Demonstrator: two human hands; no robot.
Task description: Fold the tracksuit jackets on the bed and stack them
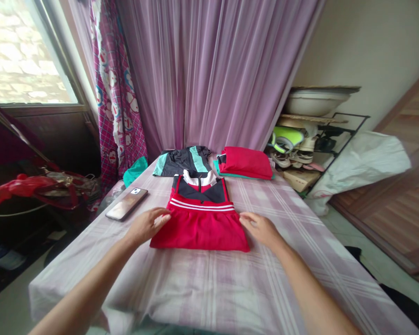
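A folded red jacket (199, 230) with black panels, a white collar, a zip and two white stripes lies flat in the middle of the plaid-covered bed (195, 284). At its left edge is my left hand (149, 226), the curved fingers and thumb apart and touching the cloth. On the opposite side, my right hand (260, 228) rests its fingertips against the jacket's right edge, fingers loosely bent. Neither hand lifts the cloth. A phone (127, 204) lies face down to the left of the jacket.
Behind the jacket lie a black and teal garment (185, 160) and a stack of folded red clothes (247, 162). Teal cloth (135, 171) sits at the left edge. Purple curtains (209, 70) hang behind. A rack with shoes (300, 158) and a white bag (363, 163) stand right.
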